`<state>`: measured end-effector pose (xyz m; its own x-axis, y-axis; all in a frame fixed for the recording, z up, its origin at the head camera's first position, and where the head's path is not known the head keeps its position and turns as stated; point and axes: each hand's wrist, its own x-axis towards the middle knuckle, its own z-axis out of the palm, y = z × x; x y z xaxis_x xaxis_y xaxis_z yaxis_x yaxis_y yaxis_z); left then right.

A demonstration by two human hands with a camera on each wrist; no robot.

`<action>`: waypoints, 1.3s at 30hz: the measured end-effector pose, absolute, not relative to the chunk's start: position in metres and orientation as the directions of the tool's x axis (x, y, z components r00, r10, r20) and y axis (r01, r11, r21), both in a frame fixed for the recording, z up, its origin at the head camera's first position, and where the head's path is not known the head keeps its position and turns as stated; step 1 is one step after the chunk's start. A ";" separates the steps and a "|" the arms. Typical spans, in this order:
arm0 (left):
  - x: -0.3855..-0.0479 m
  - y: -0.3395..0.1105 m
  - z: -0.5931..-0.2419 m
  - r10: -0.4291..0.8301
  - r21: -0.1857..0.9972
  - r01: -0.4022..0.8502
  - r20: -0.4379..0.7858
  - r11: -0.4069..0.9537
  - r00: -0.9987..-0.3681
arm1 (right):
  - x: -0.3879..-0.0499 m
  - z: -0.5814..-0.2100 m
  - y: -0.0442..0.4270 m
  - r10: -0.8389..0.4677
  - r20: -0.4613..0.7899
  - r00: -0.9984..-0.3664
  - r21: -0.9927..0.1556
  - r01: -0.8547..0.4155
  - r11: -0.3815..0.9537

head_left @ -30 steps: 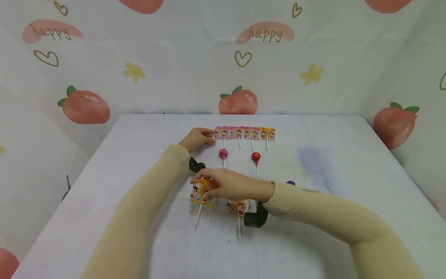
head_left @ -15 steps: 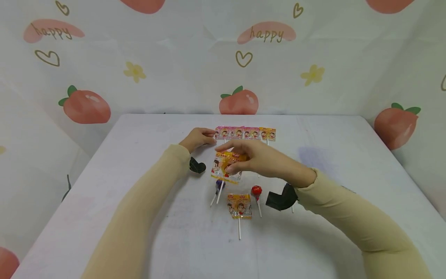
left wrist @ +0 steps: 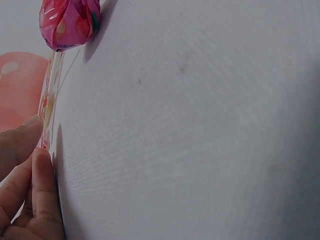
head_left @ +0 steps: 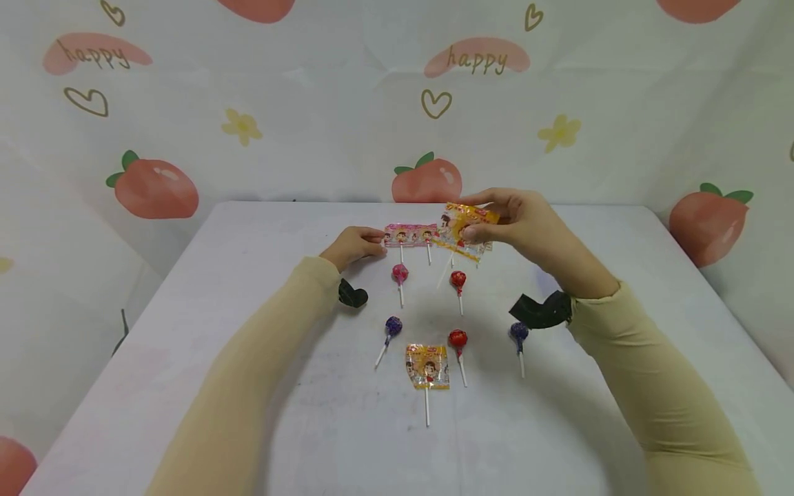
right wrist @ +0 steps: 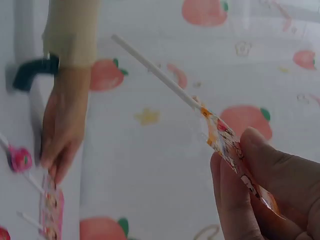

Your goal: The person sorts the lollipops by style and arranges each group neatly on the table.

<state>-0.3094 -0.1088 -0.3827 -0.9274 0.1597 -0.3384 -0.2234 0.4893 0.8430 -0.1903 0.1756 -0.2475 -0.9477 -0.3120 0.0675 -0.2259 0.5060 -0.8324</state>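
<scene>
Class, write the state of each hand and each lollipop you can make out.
Left hand: pinching one of the flat pink lollipops
Right hand: pinching raised orange lollipop
Raised orange lollipop: wrapped, held up, tilted
Near orange lollipop: wrapped, lying flat
Flat pink lollipops: wrapped, lying in a row
Round pink lollipop: wrapped, lying down
Red lollipops: wrapped, lying down
Purple lollipops: wrapped, lying down
</scene>
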 end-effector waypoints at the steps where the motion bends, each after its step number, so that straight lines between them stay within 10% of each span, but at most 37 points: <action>1: -0.310 -0.109 -0.383 0.159 0.843 -0.224 -0.339 0.489 -0.927 | -0.193 -0.248 0.180 -0.291 0.078 -0.954 -0.832 -0.223 0.508; 29: -0.308 -0.108 -0.383 0.138 0.823 -0.257 -0.372 0.507 -0.918 | -0.263 -0.331 0.253 0.029 0.071 -0.997 -0.964 -0.062 0.258; 39: -0.309 -0.108 -0.384 0.132 0.824 -0.251 -0.362 0.508 -0.923 | -0.276 -0.349 0.266 0.031 -0.017 -0.999 -0.910 0.029 0.414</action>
<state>-0.3091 -0.1076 -0.3842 -0.9227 0.1323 -0.3621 -0.2506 0.5079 0.8241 -0.2762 0.2664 -0.3493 -0.9994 0.0314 -0.0173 0.0287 0.4135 -0.9100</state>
